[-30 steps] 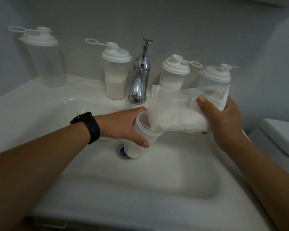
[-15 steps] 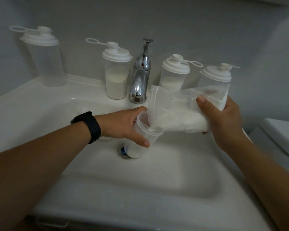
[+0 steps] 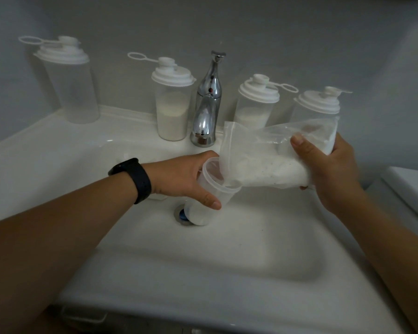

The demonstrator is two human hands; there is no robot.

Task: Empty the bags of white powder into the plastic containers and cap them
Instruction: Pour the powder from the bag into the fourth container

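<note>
Over the sink (image 3: 155,273), right hand (image 3: 328,174) tips bag (image 3: 263,165) (powder-filled) into container (image 3: 210,198).

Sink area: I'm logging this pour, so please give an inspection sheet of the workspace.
Surface: white ceramic sink, container standing over its drain.
Job's things: clear plastic bag of white powder tipped into open clear plastic container; four white-lidded plastic containers along the back ledge.
Clutter: nothing seen.
Grips: left hand holds the open container; right hand holds the bag.
Cables: nothing seen.
Surroundings: chrome tap, grey wall.
</note>
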